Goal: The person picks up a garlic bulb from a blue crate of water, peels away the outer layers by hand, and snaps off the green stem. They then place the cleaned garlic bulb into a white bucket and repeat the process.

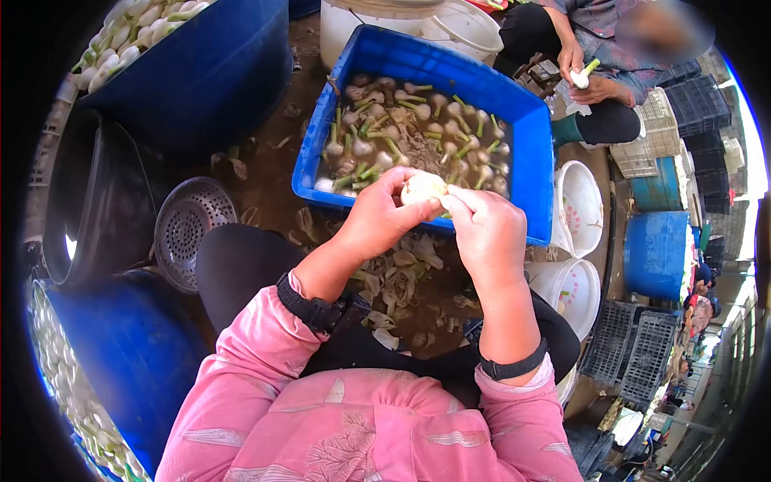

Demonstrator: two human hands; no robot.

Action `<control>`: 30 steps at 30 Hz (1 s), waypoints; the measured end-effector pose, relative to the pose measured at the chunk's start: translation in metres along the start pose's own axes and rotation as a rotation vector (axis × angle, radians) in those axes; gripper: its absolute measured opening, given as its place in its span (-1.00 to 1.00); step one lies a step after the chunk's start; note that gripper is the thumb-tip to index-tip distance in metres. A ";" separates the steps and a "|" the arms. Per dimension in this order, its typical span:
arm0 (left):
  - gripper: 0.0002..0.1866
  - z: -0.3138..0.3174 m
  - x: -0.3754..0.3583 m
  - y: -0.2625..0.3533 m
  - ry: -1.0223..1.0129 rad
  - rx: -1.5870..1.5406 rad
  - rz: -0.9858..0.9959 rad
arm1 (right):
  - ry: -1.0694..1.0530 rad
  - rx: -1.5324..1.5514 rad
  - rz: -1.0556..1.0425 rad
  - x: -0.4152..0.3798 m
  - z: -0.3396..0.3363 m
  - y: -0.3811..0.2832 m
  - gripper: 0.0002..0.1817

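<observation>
A pale garlic bulb (423, 188) sits above the near edge of a blue tub (536, 193), where more bulbs lie in murky water. The left hand (365, 218) is closed around it, thumb below and fingers above; the right hand (491, 233) pinches its right side. The step seems to be close fingerwork on the outer skin or stem end; another pull would call for a steady left grip. Its long axis looks roughly sideways, stem end probably rightward, though fingers hide that end.

Garlic-processing workshop: garlic-filled tubs (201, 68), stacked crates (697, 104), peel-strewn floor (418, 301).
</observation>
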State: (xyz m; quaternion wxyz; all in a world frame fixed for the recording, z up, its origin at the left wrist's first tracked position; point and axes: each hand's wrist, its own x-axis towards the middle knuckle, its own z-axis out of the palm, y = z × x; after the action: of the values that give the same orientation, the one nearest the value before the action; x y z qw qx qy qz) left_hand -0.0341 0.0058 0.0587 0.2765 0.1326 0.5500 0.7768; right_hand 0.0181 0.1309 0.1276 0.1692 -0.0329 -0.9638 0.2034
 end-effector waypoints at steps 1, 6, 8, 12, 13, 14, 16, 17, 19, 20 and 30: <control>-0.62 0.000 0.000 -0.001 0.001 0.017 0.037 | -0.008 -0.040 0.010 0.000 -0.001 -0.003 -0.88; -0.64 -0.003 -0.001 0.000 -0.056 -0.069 0.045 | -0.004 -0.125 0.033 0.000 0.002 -0.006 -0.91; -0.64 -0.009 -0.001 0.003 -0.113 -0.160 0.004 | -0.026 0.018 0.174 0.004 -0.002 0.000 -0.90; -0.65 -0.017 -0.002 0.017 -0.283 -0.558 -0.087 | -0.167 -0.238 0.302 0.005 0.026 0.085 -0.87; -0.64 -0.018 -0.001 0.017 -0.323 -0.696 -0.074 | -0.288 -0.460 0.224 0.000 0.042 0.111 -0.86; -0.66 -0.019 -0.002 0.017 -0.325 -0.770 -0.141 | -0.226 -0.289 0.213 -0.006 0.040 0.104 -0.86; -0.64 -0.020 0.004 0.014 -0.263 -0.704 -0.168 | -0.201 0.146 0.408 0.000 0.022 0.062 -0.83; -0.63 -0.020 0.004 0.012 -0.246 -0.670 -0.167 | -0.047 0.155 0.287 0.000 0.012 0.051 -0.88; -0.63 -0.014 0.004 0.011 -0.182 -0.474 -0.127 | 0.048 0.430 0.233 0.007 -0.002 0.012 -0.87; -0.63 -0.011 0.005 0.012 -0.160 -0.374 -0.103 | 0.003 0.372 0.193 0.009 -0.007 0.001 -0.84; -0.58 -0.011 -0.004 0.018 -0.149 -0.122 -0.022 | -0.047 0.263 0.168 0.008 -0.011 -0.010 -0.90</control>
State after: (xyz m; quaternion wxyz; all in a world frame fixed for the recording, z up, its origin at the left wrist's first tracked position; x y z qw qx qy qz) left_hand -0.0415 -0.0094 0.0721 0.3326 0.1669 0.4809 0.7939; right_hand 0.0142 0.1270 0.1438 0.1320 -0.0860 -0.9264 0.3420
